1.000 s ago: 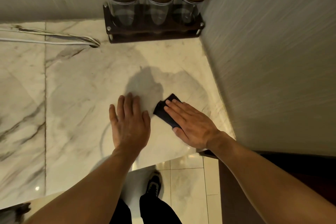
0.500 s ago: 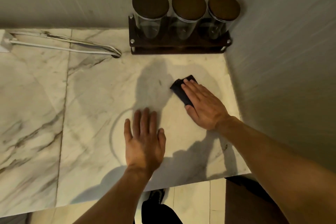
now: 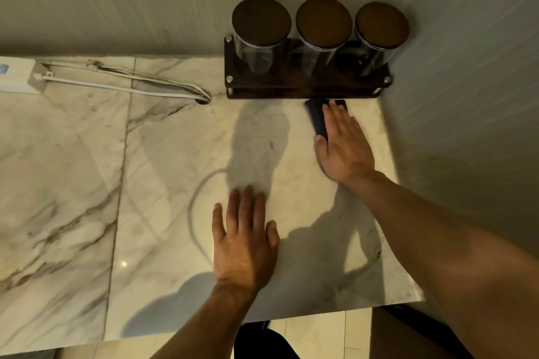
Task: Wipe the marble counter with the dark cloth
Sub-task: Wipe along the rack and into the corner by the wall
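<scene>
The white marble counter (image 3: 163, 172) with grey veins fills the lower view. A small folded dark cloth (image 3: 318, 116) lies flat on it at the far right, just in front of the jar rack. My right hand (image 3: 342, 146) presses flat on the cloth, fingers stretched over it, so most of the cloth is hidden. My left hand (image 3: 243, 239) rests palm down on the bare marble nearer the front edge, fingers together, holding nothing.
A dark wooden rack (image 3: 306, 86) with three lidded glass jars (image 3: 261, 35) stands in the back right corner against the walls. White cables (image 3: 131, 86) and a white power strip (image 3: 17, 79) lie at the back left. The counter's front edge (image 3: 262, 322) drops to a tiled floor.
My right hand has pushed the cloth away from me toward the back, up to the jar rack. My left hand has stayed flat on the marble nearer the front edge.
</scene>
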Available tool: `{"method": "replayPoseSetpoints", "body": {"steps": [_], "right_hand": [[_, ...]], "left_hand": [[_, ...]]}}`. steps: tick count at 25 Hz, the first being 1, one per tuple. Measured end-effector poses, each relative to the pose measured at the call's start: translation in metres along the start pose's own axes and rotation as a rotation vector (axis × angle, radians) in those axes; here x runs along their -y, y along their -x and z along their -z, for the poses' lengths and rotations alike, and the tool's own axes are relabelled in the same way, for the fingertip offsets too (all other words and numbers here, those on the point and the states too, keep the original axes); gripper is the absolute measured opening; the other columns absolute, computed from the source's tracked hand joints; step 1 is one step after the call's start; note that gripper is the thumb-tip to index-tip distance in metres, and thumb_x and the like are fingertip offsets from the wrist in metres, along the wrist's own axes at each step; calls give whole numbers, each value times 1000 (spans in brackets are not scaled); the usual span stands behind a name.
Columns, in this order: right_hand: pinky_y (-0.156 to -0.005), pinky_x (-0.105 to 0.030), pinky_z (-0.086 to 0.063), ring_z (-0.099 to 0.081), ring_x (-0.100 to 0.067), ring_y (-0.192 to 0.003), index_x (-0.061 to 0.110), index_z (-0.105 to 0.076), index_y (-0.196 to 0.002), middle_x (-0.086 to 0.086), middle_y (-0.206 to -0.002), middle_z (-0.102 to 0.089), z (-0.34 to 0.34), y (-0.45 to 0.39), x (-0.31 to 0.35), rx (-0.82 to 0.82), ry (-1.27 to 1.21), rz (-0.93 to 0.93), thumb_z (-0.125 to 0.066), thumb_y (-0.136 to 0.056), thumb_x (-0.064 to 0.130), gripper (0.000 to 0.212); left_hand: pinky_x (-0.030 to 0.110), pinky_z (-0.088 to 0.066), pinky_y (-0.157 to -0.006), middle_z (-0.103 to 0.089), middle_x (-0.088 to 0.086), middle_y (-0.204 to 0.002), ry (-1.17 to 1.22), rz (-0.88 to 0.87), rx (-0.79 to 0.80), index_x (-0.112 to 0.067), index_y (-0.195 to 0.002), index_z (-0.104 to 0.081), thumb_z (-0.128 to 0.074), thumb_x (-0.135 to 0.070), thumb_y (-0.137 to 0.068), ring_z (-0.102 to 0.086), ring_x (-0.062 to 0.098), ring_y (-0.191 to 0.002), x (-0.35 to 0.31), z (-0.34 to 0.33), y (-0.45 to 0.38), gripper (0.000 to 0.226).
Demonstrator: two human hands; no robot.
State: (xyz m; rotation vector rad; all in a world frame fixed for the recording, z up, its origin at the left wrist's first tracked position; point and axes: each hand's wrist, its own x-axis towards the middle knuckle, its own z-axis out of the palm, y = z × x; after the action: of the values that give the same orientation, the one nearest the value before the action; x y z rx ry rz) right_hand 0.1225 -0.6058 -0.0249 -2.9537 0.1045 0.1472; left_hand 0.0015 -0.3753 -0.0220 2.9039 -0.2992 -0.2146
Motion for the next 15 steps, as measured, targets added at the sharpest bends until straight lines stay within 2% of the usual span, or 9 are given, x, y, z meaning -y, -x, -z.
{"method": "replayPoseSetpoints", "body": {"steps": [5,15], "right_hand": [[-118,-34,0,0,-20,-147,14,-6,-152,-7,-162,-4,-4,-7,8,-59,-54,-218,-22,-97,38,62],[-119,-39,-6,-4,-25,-147,8,-8,-151,-12,-161,-9,-6,-5,13,-154,-128,-381,-21,-97,36,63]], "left_hand": [[52,-16,-115,-46,12,-146,3,-6,-30,-11,-138,-49,-38,-40,-92,-33,31,-140,0,0,0,55],[50,-13,-114,-46,11,-146,-21,-6,-17,-12,-138,-48,-38,-41,-92,-34,31,-139,0,-2,-1,55]]}}
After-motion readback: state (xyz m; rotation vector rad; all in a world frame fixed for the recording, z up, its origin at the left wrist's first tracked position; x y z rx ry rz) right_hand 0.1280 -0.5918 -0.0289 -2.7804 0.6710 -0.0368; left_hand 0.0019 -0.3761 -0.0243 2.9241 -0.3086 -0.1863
